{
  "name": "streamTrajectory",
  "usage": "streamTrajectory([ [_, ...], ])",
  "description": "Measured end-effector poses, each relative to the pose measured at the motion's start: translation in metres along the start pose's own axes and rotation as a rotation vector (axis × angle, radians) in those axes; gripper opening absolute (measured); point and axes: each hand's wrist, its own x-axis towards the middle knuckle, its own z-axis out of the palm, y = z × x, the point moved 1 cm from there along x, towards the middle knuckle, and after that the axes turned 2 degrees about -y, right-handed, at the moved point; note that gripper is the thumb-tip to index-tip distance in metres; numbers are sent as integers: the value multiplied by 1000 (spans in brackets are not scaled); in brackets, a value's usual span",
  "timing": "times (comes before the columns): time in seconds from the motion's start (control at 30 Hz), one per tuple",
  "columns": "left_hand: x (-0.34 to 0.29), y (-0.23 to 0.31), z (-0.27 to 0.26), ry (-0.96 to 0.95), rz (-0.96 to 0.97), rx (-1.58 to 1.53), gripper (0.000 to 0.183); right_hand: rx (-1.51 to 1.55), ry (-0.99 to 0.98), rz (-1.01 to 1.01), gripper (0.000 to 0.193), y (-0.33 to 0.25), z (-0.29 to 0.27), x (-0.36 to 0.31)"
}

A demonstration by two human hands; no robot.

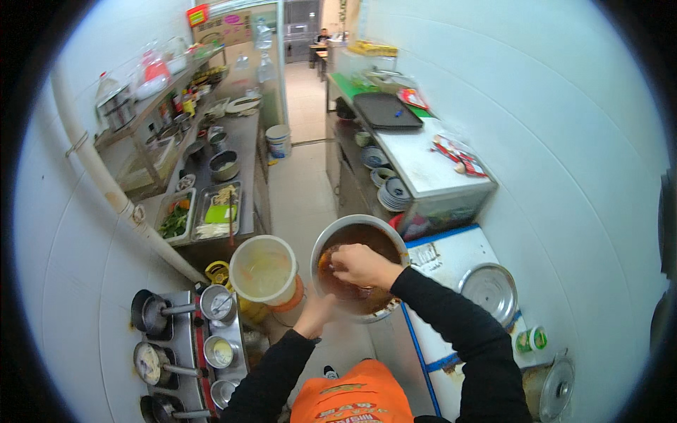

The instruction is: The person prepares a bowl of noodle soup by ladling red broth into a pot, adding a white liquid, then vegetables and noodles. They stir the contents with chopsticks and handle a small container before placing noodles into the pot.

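A large metal pot (pixel 362 218) of dark reddish-brown liquid (pixel 368 238) stands in front of me. Over the liquid, my right hand (pixel 363 266) reaches in from the right with its fingers curled closed. A small orange-brown patch shows by its fingertips; I cannot make out what they hold. Beside the pot's near left rim is my left hand (pixel 316 314), smeared by motion, so its fingers are unclear. Close to the pot's left side is a pale plastic bucket (pixel 264 294) with some cloudy liquid in it.
Several long-handled pans (pixel 148 310) sit on a stove at lower left, beside small metal bowls (pixel 218 351). A white chest top (pixel 451 254) at right bears a round metal lid (pixel 488 295). Ahead, a narrow aisle (pixel 300 169) runs between a left counter and a shelved right counter (pixel 430 169).
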Motion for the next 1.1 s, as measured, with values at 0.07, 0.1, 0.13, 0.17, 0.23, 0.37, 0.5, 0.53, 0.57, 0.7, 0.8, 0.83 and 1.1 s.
streamTrajectory([
  [0.07, -2, 16, -31, 72, 12, -23, 58, -14, -289, -66, 16, -4, -17, 30],
  [0.1, -2, 23, -47, 83, -15, -69, 56, -23, -369, -129, 16, -8, -19, 47],
  [0.13, -4, 28, -61, 103, -42, -112, 55, 16, -336, -232, 17, -15, -16, 63],
  [0.17, -4, 33, -75, 121, -40, -161, 53, 56, -303, -338, 19, -21, -11, 82],
  [0.23, -3, 38, -100, 231, -3, -174, 47, 96, -222, -477, 22, -25, 3, 115],
  [0.37, -4, 53, -157, 433, 56, -243, 52, -61, -7, -549, 26, -9, 23, 174],
  [0.5, -9, 69, -206, 621, 186, -300, 56, -27, -186, -514, 28, -2, 42, 208],
  [0.53, -11, 70, -216, 693, 172, -282, 54, 35, -193, -615, 29, -7, 48, 223],
  [0.57, -14, 72, -226, 752, 225, -232, 52, 71, -265, -656, 30, -13, 55, 238],
  [0.7, -36, 74, -258, 943, 343, -184, 56, 194, -89, -911, 25, -56, 85, 311],
  [0.8, -67, 74, -276, 1087, 434, -160, 56, 111, -261, -1151, 29, -84, 104, 337],
  [0.83, -79, 73, -280, 1114, 405, -214, 56, 116, -317, -1188, 31, -92, 109, 341],
  [1.1, -162, 54, -310, 1340, 492, -213, 65, 407, -242, -941, 15, -179, 178, 363],
])
